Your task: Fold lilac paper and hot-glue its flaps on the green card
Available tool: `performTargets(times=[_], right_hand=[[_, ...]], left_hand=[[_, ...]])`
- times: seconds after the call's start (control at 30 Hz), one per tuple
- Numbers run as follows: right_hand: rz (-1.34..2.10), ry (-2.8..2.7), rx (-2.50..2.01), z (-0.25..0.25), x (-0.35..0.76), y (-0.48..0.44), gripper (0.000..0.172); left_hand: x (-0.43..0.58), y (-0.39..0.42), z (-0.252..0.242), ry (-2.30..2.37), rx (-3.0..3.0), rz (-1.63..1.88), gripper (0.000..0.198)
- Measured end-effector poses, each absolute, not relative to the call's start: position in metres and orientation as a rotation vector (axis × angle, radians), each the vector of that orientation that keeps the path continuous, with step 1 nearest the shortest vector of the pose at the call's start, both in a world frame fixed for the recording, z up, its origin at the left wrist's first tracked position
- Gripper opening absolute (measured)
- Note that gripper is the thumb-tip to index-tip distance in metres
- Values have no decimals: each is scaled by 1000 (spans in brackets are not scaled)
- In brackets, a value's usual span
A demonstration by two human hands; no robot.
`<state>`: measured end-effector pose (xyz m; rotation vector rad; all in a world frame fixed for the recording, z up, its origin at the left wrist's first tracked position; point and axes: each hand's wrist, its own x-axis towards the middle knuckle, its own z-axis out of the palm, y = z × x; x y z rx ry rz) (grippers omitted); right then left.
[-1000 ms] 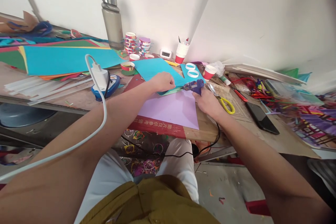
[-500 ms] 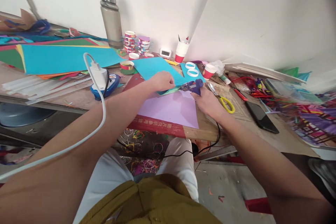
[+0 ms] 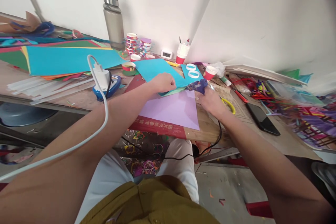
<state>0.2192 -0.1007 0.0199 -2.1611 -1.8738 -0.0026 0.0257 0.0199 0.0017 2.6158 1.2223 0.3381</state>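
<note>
My left hand is closed, its fingers at the near edge of a blue paper sheet. That edge is lifted, and a pale green strip shows under it. My right hand grips a dark blue hot glue gun. The gun's nozzle points left at the right part of the lifted edge; whether it touches the paper I cannot tell. Beneath both lies a purple sheet on a red mat. Yellow-handled scissors lie partly hidden behind my right hand.
Left stand a blue power strip with a white charger and coloured paper sheets. At the back are a bottle, decorated cup rings, a small clock and paper cups. A phone lies right.
The glue gun and my right hand have moved slightly right along the paper's edge, covering more of the scissors. My left hand stays at the paper. The view has shifted a little.
</note>
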Motion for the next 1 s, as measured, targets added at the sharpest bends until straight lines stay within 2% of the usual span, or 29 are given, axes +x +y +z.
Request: performTargets(times=[0.43,1.0], right_hand=[[24,-1909,-2120,20,219,-98,34],[41,-1944,-2138,20,217,-105,34]], left_hand=[[27,9,11,1268,2737,288,32],[26,9,11,1306,2694,300,29]])
